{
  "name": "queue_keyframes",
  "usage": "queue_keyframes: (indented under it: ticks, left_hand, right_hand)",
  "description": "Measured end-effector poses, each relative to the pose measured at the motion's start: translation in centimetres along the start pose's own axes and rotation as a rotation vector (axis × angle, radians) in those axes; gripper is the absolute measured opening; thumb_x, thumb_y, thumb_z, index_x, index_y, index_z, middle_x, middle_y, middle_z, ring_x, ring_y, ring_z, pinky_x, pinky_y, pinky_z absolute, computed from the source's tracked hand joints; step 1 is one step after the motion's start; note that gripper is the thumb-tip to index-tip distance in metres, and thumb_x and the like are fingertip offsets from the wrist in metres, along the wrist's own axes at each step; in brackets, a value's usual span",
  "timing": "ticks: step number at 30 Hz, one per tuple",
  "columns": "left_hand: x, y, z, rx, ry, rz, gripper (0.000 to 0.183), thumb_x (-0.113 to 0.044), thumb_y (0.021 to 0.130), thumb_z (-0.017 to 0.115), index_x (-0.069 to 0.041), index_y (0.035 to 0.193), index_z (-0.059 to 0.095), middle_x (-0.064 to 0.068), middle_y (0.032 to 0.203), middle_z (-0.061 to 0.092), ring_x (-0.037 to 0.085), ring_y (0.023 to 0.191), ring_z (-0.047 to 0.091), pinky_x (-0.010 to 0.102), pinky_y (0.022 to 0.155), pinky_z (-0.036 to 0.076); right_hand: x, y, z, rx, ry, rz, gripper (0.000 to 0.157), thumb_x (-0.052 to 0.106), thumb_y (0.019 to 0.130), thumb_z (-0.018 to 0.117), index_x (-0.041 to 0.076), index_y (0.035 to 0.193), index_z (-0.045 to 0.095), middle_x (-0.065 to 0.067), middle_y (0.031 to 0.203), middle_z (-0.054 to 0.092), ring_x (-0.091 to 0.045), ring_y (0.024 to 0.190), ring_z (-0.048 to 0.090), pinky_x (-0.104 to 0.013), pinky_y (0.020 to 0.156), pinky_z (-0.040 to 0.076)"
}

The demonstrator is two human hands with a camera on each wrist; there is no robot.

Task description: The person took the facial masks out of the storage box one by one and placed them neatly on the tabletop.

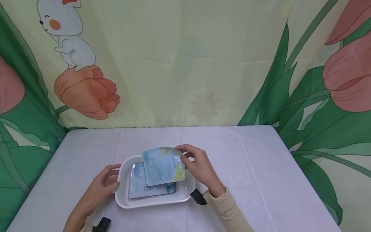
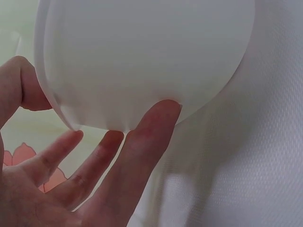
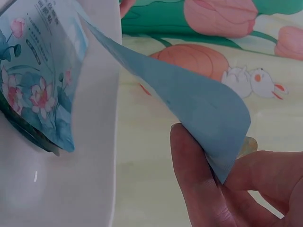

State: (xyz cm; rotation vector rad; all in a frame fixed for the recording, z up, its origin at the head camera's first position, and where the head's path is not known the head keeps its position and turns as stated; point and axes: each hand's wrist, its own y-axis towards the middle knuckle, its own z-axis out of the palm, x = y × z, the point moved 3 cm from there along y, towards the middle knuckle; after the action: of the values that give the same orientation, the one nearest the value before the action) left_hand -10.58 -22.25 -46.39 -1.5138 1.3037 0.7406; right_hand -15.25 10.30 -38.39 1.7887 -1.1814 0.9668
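Note:
A white tray (image 1: 150, 201) lies on the table. My left hand (image 1: 101, 183) holds its left end, and in the left wrist view the thumb and fingers (image 2: 156, 123) touch the outer wall and rim. My right hand (image 1: 200, 164) pinches the upper right corner of a light-blue sheet mask packet (image 1: 162, 167), which is tilted over the tray. Its plain blue back (image 3: 189, 99) shows in the right wrist view, bent near the fingertips. Beneath it, partly covered, another blue sheet mask packet (image 1: 139, 190) with pink lotus flowers lies in the tray, apparently on more packets.
A white cloth covers the table (image 1: 237, 193). Behind it hangs a pale yellow curtain (image 1: 174, 64) printed with tulips and a rabbit. Black wrist straps (image 1: 198, 196) show near both sleeves.

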Motion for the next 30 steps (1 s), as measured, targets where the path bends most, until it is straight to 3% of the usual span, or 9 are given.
queue_keyframes:
  ticks: [21,30]
  left_hand:
    - [-0.2,-0.1,0.0,0.000,0.004,0.008,0.066,-0.014,0.093,0.065,-0.014,0.150,0.032,0.024,0.150,0.042,0.047,0.135,0.043,0.048,0.082,0.059]
    - [-0.1,-0.2,-0.1,-0.006,-0.007,0.003,0.066,-0.011,0.092,0.064,-0.014,0.150,0.033,0.025,0.148,0.043,0.047,0.133,0.046,0.047,0.079,0.060]
  right_hand:
    - [-0.9,0.6,-2.2,-0.085,0.038,0.071,0.030,-0.003,0.092,0.062,0.012,0.116,0.070,-0.008,0.110,0.070,-0.020,0.087,0.071,-0.027,0.062,0.059]
    - [-1.2,0.5,-3.5,-0.112,0.001,0.082,0.029,-0.002,0.092,0.063,0.011,0.118,0.069,-0.009,0.111,0.069,-0.023,0.089,0.071,-0.028,0.063,0.060]
